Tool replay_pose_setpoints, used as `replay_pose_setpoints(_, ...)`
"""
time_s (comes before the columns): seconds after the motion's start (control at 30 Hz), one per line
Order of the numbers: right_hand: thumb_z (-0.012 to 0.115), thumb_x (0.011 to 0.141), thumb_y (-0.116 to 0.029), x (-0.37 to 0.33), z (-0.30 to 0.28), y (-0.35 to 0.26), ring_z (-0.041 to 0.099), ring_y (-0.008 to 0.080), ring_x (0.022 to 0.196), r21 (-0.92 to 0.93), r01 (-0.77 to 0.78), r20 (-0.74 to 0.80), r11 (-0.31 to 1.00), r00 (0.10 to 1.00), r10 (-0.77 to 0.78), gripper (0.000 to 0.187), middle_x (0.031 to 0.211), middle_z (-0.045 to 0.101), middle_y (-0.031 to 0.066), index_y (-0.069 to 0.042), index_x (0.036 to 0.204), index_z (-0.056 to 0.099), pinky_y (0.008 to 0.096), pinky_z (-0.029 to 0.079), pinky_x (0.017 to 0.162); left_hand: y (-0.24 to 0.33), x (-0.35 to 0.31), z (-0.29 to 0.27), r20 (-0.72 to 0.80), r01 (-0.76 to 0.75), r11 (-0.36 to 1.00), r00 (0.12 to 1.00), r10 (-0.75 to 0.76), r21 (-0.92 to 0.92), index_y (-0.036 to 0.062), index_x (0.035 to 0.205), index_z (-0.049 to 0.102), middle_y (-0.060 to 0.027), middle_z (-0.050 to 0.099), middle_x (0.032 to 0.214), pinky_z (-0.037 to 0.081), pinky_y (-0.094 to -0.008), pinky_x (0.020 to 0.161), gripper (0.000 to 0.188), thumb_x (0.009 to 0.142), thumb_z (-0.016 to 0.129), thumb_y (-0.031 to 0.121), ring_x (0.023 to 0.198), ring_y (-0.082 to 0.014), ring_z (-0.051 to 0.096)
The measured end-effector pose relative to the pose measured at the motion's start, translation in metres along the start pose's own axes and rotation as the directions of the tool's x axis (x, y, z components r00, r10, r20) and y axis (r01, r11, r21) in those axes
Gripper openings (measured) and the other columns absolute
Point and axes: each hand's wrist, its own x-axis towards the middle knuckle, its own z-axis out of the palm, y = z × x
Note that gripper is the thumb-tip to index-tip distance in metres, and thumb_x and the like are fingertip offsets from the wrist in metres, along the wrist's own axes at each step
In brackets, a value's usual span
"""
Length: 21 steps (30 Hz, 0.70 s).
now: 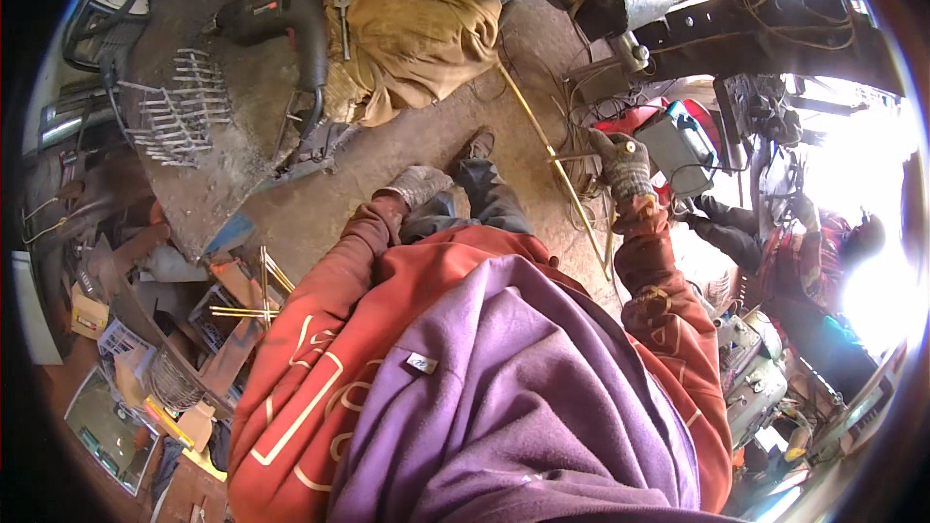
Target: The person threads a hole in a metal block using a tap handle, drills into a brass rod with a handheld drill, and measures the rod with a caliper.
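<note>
My left hand, in a grey knitted work glove, lies over my left leg near the knee; its fingers look stretched out and nothing shows in them. To the right, my right hand, gloved alike, is raised and closed round a thin rod that sticks out to the left. A small round pale end shows at the top of that fist; the rest is hidden by the glove. Just beyond this hand stands a grey metal box with red material behind it. A long yellowish rod slants past the hand.
At the upper left, a metal worktable bears a black power drill, several short metal rods and a brown cloth. Shelves with boxes fill the lower left. Another person is at the right. Cables lie on the floor.
</note>
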Motion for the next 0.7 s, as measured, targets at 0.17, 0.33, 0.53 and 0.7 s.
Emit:
replay_pose_setpoints(0.17,0.073,0.099,-0.032,-0.004,0.014,-0.043,0.063,0.0169,0.058,0.416,-0.189,0.020,0.889,0.980,0.199,0.027,0.074,0.068,0.0031,-0.007,0.111,0.076,0.0353,0.049,0.052,-0.023,0.007,0.008,0.080,-0.213,0.855,0.977,0.199,0.474,0.0134,0.120,0.077,-0.0089,0.078,0.116,0.055,-0.0361,0.094,0.029,0.103,0.058,0.026,0.106,-0.0241,0.072)
replay_pose_setpoints(0.33,0.072,0.100,-0.027,-0.001,0.010,-0.025,0.063,0.0147,0.061,0.598,-0.137,0.073,0.790,0.990,0.117,0.024,0.079,0.069,0.0034,-0.005,0.110,0.075,0.0319,0.050,0.052,-0.002,-0.010,0.010,-0.072,0.090,0.990,0.993,-0.098,-0.108,0.0033,0.120,0.077,-0.0122,0.078,0.118,0.053,-0.0378,0.097,0.038,0.098,0.075,0.034,0.109,-0.0216,0.070)
replay_pose_setpoints(0.53,0.075,0.098,-0.030,-0.010,-0.010,0.052,0.065,0.0143,0.062,0.450,-0.080,0.003,0.890,0.996,0.088,0.030,0.090,0.075,0.0046,-0.005,0.114,0.079,0.0302,0.055,0.055,0.013,-0.037,-0.003,-0.117,0.128,0.976,0.982,-0.150,-0.176,0.0045,0.122,0.077,-0.0103,0.078,0.114,0.054,-0.0377,0.095,0.041,0.094,0.079,0.035,0.107,-0.0209,0.070)
replay_pose_setpoints(0.7,0.075,0.097,-0.026,-0.030,-0.031,0.102,0.063,0.0145,0.055,0.362,0.016,0.030,0.932,0.999,-0.029,0.030,0.089,0.076,0.0061,-0.001,0.114,0.079,0.0296,0.050,0.050,-0.014,-0.042,-0.009,-0.134,0.234,0.967,0.960,-0.246,-0.102,0.0056,0.119,0.078,-0.0090,0.078,0.110,0.055,-0.0389,0.086,0.039,0.095,0.077,0.036,0.101,-0.0205,0.070)
